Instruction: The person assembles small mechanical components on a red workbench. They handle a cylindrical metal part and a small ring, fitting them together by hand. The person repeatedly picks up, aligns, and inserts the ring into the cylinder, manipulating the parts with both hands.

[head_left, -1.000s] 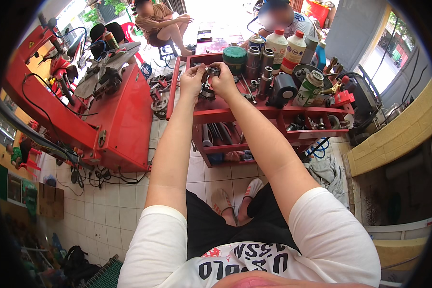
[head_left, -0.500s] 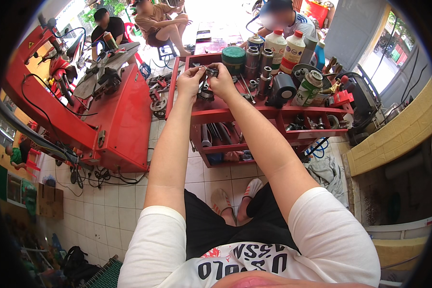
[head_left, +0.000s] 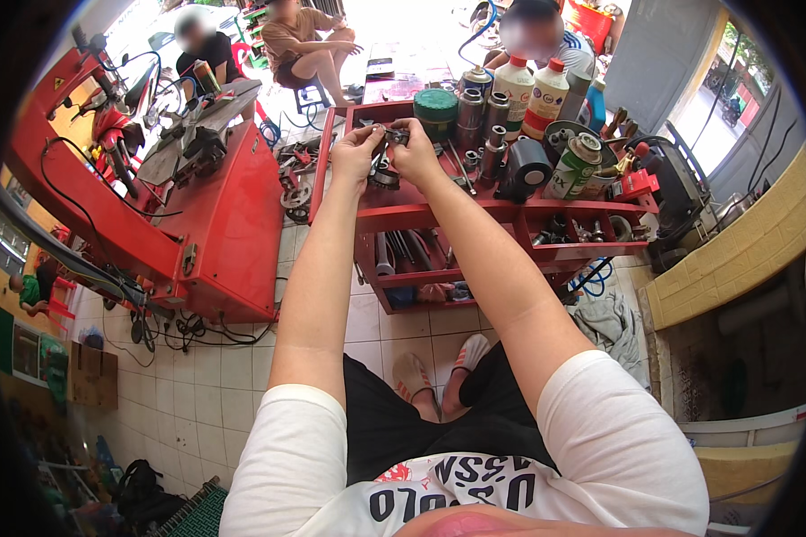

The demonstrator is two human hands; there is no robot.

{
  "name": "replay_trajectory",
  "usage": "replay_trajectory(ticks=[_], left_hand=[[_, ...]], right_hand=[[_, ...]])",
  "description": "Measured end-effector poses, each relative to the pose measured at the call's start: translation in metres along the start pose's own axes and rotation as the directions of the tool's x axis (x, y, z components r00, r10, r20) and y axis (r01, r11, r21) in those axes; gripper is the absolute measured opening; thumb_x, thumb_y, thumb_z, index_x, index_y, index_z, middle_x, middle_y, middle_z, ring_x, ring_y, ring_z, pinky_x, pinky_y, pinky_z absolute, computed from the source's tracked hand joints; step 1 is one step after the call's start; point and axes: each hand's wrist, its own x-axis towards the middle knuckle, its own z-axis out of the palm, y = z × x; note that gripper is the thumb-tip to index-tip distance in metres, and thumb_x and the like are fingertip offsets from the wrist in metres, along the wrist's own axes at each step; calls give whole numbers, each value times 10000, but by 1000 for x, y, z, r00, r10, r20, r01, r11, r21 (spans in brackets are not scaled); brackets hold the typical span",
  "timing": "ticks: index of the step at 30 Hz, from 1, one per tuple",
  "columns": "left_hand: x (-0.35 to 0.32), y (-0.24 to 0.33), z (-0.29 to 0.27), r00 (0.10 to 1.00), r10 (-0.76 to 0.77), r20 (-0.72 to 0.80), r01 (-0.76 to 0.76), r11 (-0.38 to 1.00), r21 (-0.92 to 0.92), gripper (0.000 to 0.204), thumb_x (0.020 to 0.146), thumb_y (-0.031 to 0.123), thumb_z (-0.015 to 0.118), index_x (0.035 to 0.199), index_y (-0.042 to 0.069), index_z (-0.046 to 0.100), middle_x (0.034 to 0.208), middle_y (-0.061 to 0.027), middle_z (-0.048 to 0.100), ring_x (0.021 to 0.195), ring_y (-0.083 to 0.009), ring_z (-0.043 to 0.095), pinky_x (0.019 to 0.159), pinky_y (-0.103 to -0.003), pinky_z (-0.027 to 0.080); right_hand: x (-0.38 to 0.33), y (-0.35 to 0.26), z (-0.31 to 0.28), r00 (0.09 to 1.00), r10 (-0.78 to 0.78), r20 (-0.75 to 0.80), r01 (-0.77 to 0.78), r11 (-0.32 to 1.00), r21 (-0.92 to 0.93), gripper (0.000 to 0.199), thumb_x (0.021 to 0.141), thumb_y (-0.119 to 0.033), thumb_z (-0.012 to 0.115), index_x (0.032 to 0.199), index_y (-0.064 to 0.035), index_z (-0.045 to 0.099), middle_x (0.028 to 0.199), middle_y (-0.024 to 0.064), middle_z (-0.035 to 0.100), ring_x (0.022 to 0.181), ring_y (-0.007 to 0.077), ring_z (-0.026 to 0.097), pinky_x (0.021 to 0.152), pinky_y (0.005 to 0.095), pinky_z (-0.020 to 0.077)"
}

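Note:
Both my arms reach out over the red tool cart (head_left: 475,213). My left hand (head_left: 354,154) is closed, its fingertips pinched on something too small to make out. Close beside it, my right hand (head_left: 414,154) grips a small dark metal part (head_left: 397,137) between thumb and fingers. The two hands nearly meet above the cart's left end. Just below them, a round metal part (head_left: 384,177) lies on the cart top, partly hidden by my hands. To the right of my right hand are metal sockets (head_left: 492,154) and a green-lidded tub (head_left: 435,109).
Bottles (head_left: 546,97), a spray can (head_left: 575,166) and a black cylinder (head_left: 525,168) crowd the cart's right side. A red machine (head_left: 233,224) stands to the left. One person (head_left: 555,49) is beyond the cart; two others sit farther back. Cables (head_left: 197,331) lie on the tiled floor.
My hands stay almost in place over the cart, with only slight finger movement. The person beyond the cart has shifted a little to the right.

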Motion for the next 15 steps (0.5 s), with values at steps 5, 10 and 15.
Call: replay_trajectory(ticks=[5,10,15], left_hand=[[0,1,-2,1000,-3,10,3,1000,-20,226,931,79,771,1119,-12,683,1030,-86,738,894,-151,713,800,-268,587],[0,0,0,1000,-8,13,8,1000,-22,231,931,75,769,1125,-14,681,1036,-90,739,899,-154,715,803,-268,589],[2,0,-3,1000,-18,20,19,999,-39,242,933,79,767,1137,-13,676,1047,-88,740,917,-154,719,814,-265,588]], right_hand=[[-2,-5,2,1000,22,-2,-22,1000,15,300,893,-18,676,1152,24,531,1063,206,659,983,291,663,892,384,519],[-1,0,0,999,-49,0,49,996,-76,294,944,-10,638,1192,-26,481,941,93,621,739,137,594,621,310,503],[-5,-6,0,989,-128,-73,118,985,-129,281,891,12,636,1139,1,505,995,203,615,918,330,628,820,404,512]])
